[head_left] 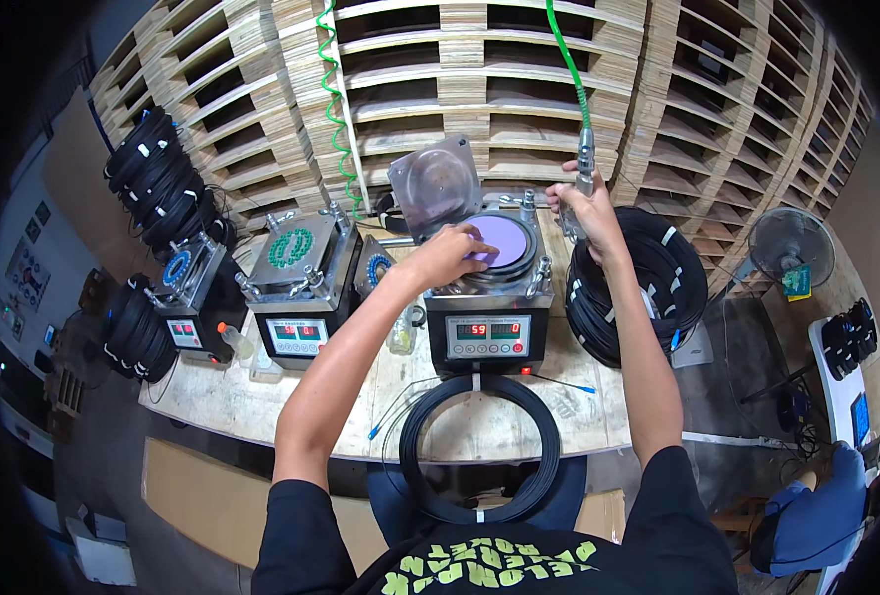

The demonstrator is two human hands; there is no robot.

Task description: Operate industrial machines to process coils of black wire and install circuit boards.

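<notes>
Left hand: fingers bent, fingertips resting on the purple disc, not closed around it. Disc lies flat in the round well of the middle machine, its clear lid raised behind. Right hand: closed around the metal nozzle of a green hose, just beside the machine. Black cable coil lies on the table edge in front

the round pad on the grey machine is pale purple. the air hose is bright green, the cable coil black, the worktop pale wood, the machine's display digits red.
</notes>
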